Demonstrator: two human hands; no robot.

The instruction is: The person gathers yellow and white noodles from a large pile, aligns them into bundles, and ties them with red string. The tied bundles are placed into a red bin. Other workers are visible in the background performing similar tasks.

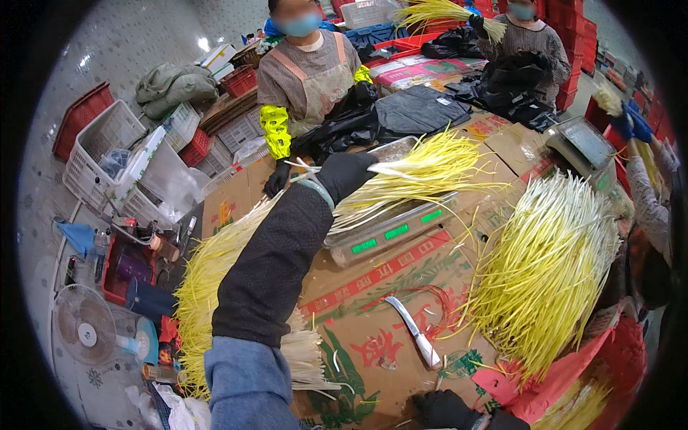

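My left hand, in a black glove, is closed around the white stem ends of a bundle of yellow chives lying on a digital scale with green lit displays. My right hand, also black-gloved, is low on the cardboard at the bottom edge; its fingers are partly hidden. Just above it lies a knife with a curved blade and white handle. Red string lies loosely beside the blade. One large heap of yellow chives is at the right, another at the left, partly behind my left arm.
Flattened cardboard covers the table. Across it stands a person in an apron; another holds chives at the back right. A third person's blue-gloved hands are at the far right. Black bags, a second scale and a fan surround the work area.
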